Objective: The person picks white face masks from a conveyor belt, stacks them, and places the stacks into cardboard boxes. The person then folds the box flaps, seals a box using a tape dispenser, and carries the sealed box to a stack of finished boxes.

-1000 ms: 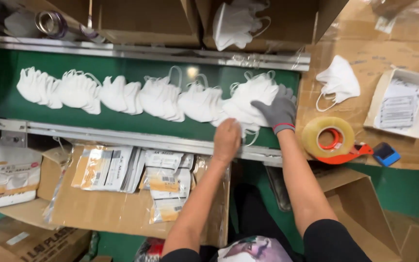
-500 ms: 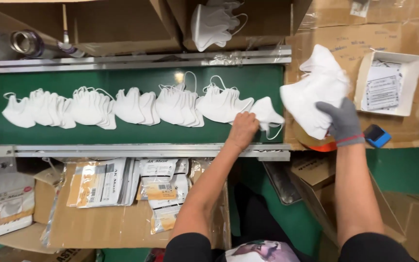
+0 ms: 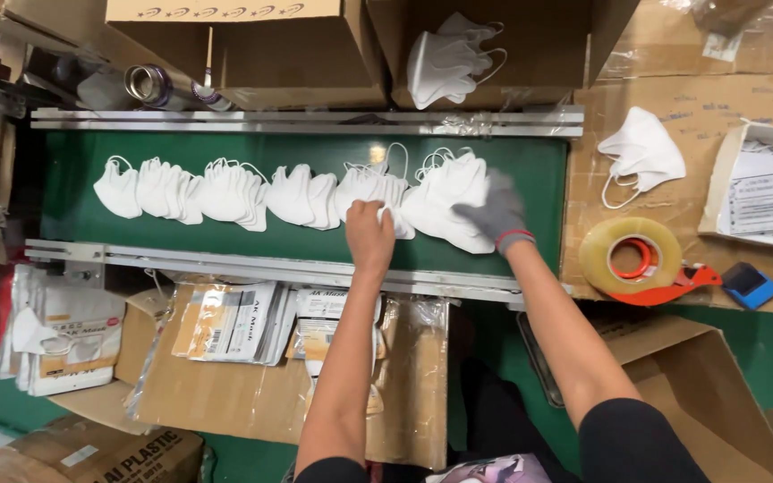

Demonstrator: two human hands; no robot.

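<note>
A row of white folded face masks point(image 3: 225, 192) lies in overlapping piles on a green conveyor belt point(image 3: 73, 228). My bare left hand point(image 3: 370, 234) reaches over the near rail and pinches the edge of a mask pile point(image 3: 364, 188) in the middle of the row. My right hand point(image 3: 494, 213), in a grey glove, rests on a thick stack of masks point(image 3: 445, 210) at the right end of the row and grips it. The hand is slightly blurred.
Behind the belt, an open cardboard box holds more masks point(image 3: 445, 58). On the cardboard to the right lie a loose mask point(image 3: 641, 152), a tape dispenser point(image 3: 632, 259), a small blue object point(image 3: 749, 284) and a white tray of papers point(image 3: 762, 188). Printed plastic packets point(image 3: 234, 322) lie below the near rail.
My right hand has carried a stack of masks from above the cardboard at the right down onto the belt, at the right end of the row. My left hand stays on the masks.
</note>
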